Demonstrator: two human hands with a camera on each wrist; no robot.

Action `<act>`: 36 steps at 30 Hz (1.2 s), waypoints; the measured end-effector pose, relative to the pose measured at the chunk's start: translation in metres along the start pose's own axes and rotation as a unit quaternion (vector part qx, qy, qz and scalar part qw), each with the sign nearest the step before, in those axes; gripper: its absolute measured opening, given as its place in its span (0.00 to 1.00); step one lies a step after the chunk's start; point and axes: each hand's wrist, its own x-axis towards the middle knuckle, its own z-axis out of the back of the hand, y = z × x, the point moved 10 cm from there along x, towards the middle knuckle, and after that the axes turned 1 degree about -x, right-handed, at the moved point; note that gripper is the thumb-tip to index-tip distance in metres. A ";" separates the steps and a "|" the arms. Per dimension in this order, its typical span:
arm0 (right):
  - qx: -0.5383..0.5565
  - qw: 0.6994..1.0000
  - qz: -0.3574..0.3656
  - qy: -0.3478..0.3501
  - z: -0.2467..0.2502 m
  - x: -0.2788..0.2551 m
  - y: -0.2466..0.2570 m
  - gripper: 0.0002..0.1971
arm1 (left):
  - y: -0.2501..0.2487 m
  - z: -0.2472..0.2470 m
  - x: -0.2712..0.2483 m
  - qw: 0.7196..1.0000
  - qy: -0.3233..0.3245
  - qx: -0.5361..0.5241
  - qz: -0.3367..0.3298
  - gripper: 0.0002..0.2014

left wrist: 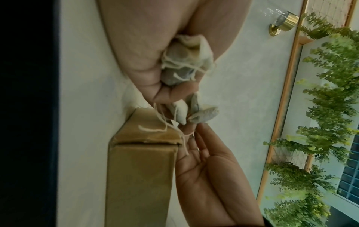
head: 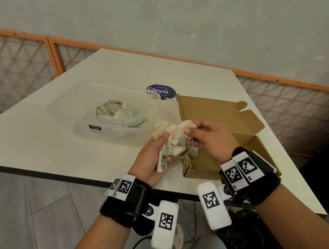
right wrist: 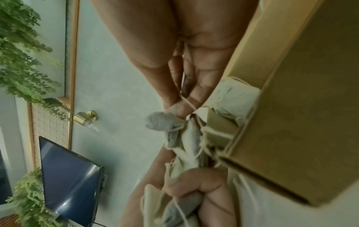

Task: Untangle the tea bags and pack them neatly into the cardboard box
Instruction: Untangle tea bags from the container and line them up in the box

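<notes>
A tangled clump of cream tea bags (head: 170, 138) with loose strings hangs above the table, just left of the open cardboard box (head: 223, 140). My left hand (head: 151, 160) grips the clump from below, fingers curled round it (left wrist: 180, 64). My right hand (head: 207, 137) pinches one tea bag (right wrist: 161, 124) at the clump's top right between thumb and fingers. Strings (left wrist: 165, 122) trail over the box's near corner. A tea bag (right wrist: 231, 95) lies inside the box at its left end. More tea bags (head: 112, 109) lie in a clear plastic bag.
That plastic bag sits in a clear plastic tub (head: 106, 112) left of the box. A purple round sticker (head: 161, 91) is on the white table (head: 42, 135) behind them. The box's lid (head: 215, 112) lies open toward the far side. The table's front edge runs just under my wrists.
</notes>
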 end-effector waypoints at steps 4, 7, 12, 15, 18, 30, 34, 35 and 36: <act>0.012 1.000 0.001 0.023 -0.014 0.001 -0.001 0.05 | -0.002 -0.008 -0.002 0.999 0.033 0.026 -0.011 0.21; -0.058 0.998 0.015 0.008 -0.011 0.003 0.004 0.04 | -0.004 -0.006 -0.002 0.999 0.026 0.026 -0.020 0.22; -0.088 0.993 0.039 0.063 -0.007 -0.008 0.023 0.03 | -0.008 -0.006 -0.004 0.999 0.012 0.022 -0.042 0.14; -0.149 0.975 0.036 0.162 -0.030 -0.020 0.025 0.03 | -0.009 -0.012 -0.007 0.997 0.036 0.041 -0.056 0.08; -0.236 0.958 0.056 0.154 -0.037 -0.018 0.023 0.03 | -0.011 -0.013 -0.008 0.994 0.036 0.070 -0.073 0.19; -0.168 0.984 0.014 0.052 -0.004 0.003 0.010 0.03 | -0.006 -0.008 -0.009 1.000 0.003 0.007 -0.001 0.10; -0.089 0.995 0.014 0.031 0.004 0.000 0.010 0.04 | -0.006 0.001 -0.005 0.999 -0.023 -0.030 -0.003 0.11; -0.082 0.996 0.017 0.026 0.006 -0.001 0.011 0.05 | -0.007 0.002 -0.004 0.999 -0.021 -0.032 -0.010 0.11; -0.080 0.996 0.021 0.021 0.008 -0.002 0.012 0.05 | -0.008 0.001 -0.004 0.999 -0.015 -0.032 -0.018 0.11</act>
